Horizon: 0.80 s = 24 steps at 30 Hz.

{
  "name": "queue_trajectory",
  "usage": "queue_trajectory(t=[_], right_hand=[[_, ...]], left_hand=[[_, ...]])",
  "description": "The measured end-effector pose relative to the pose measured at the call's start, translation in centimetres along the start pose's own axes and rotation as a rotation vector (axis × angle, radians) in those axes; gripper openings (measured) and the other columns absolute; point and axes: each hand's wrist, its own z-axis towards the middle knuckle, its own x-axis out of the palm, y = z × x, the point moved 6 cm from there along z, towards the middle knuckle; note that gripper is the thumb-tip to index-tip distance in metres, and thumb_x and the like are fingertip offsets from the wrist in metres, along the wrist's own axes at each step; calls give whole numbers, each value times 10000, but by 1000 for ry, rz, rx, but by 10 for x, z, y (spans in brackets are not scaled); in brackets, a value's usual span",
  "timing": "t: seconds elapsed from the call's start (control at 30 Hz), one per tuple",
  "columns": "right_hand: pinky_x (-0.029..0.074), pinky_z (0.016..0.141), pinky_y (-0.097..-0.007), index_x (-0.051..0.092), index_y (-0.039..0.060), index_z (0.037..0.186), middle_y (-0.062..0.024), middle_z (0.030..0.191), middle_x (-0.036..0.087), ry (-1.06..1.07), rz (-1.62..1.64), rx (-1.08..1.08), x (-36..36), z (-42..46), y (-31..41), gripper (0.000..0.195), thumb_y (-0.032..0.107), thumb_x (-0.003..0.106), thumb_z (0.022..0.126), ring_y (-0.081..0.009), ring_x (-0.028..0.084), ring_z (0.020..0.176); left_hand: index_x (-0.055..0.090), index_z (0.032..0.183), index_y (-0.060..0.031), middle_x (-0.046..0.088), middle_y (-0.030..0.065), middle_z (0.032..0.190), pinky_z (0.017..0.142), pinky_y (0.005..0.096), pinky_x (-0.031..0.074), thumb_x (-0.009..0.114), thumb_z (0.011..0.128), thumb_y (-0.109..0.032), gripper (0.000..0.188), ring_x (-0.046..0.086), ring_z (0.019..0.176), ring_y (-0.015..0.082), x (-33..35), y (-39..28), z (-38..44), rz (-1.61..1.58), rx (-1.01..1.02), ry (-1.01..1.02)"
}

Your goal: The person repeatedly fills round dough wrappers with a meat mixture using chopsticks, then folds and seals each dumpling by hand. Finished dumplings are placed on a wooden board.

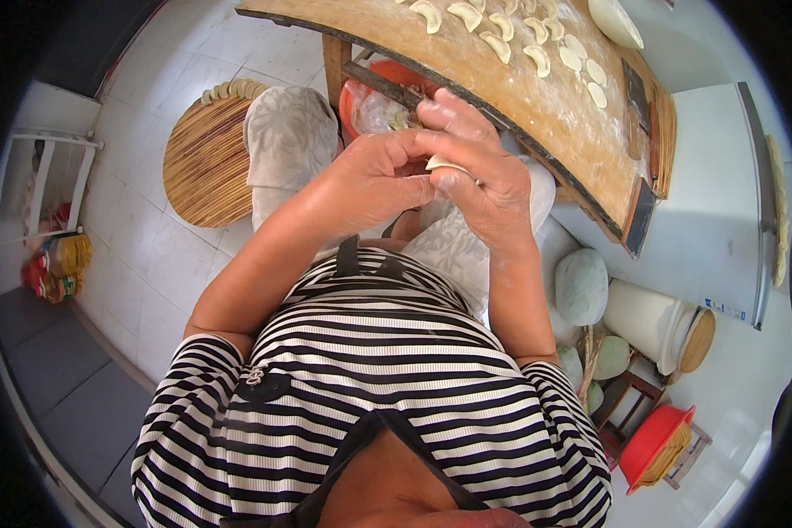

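Note:
Both hands meet in front of my knees, beside the edge of a floured wooden board (534,125). My right hand (488,158) pinches a folded dumpling (450,165) between thumb and index finger; its other fingers are spread and dusted with flour. My left hand (386,168) reaches to the dumpling's left side, its fingertips partly hidden behind the right hand, so its hold on the dough is unclear. Several crescent-shaped dumplings (500,46) lie on the board, with several flat round dough wrappers (596,72) to their right.
A round slatted tray (208,165) with dumplings along its rim lies left of my knee. An orange-red basin (347,109) holding plastic bags sits under the board. A cleaver (634,96) and a pale bowl (617,23) rest on the board. Winter melons (581,284) and a red basin (653,442) are at right.

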Motion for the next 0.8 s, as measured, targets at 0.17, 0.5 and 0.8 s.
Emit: queue_trajectory(t=[0.17,0.5,0.8], right_hand=[[363,1121,-407,749,93,1101,-111,1306,640,-128,85,-47,-2,-5,-5,292,170,736,820,-278,448,1368],[320,1141,-424,704,50,1178,-155,1365,585,-181,44,-104,0,-12,-11,336,193,683,874,-318,404,1395],[323,1133,-441,677,45,1210,-174,1367,579,-314,-31,-84,0,-16,-16,363,270,629,929,-333,403,1387]], left_hand=[[622,1183,-28,635,-27,1019,778,215,468,605,923,-12,261,551,900,34,3,-3,0,14,39,-44],[611,1209,-27,636,-8,1046,834,224,468,605,911,-10,299,567,945,63,10,-3,2,120,124,-155],[576,1260,-6,654,33,1099,865,248,507,631,915,-15,350,614,969,92,15,6,9,-194,8,-191]])
